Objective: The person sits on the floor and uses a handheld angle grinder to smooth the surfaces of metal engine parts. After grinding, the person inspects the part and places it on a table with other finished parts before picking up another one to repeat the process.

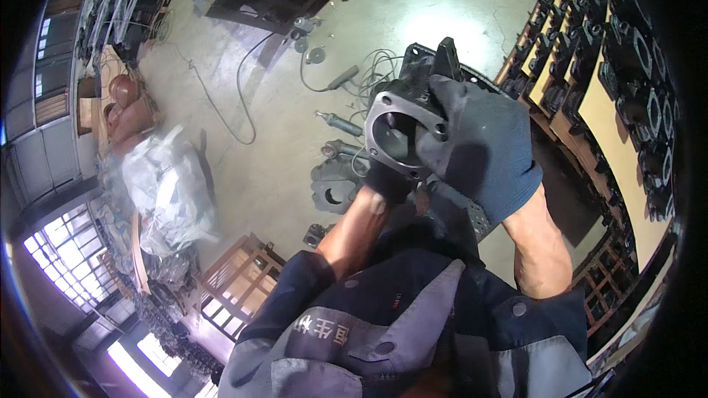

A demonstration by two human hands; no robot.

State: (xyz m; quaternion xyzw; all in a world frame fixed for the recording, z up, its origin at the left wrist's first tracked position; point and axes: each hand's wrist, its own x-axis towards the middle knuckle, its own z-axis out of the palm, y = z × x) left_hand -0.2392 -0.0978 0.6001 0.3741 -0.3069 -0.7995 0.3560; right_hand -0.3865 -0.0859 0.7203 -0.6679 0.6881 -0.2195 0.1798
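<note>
Head view, one frame. Person in a dark blue and grey work jacket, both hands in dark gloves, raised in front of the chest.

Right hand (483,151): fingers wrapped over the top and side of a grey cast metal housing (398,129), clamped on it. The housing has a round bore and a flat flange with small bolt holes, flange face turned toward the camera. It is held in the air, well above the concrete floor (280,155), resting on nothing.

Left hand (387,184): under the housing's lower edge, mostly hidden behind the casting; it seems to support it from below, but how its fingers stand cannot be told.

Surroundings: on the floor below lie a grey gear-like casting (335,186), loose cables and a rod-shaped tool (341,124). Wooden racks (627,103) along the right edge carry rows of similar dark castings. A plastic-wrapped bundle (169,188) sits at left.

Progress, judged: the housing is picked up and held for inspection or carrying; it is not yet set down or fitted to anything.
</note>
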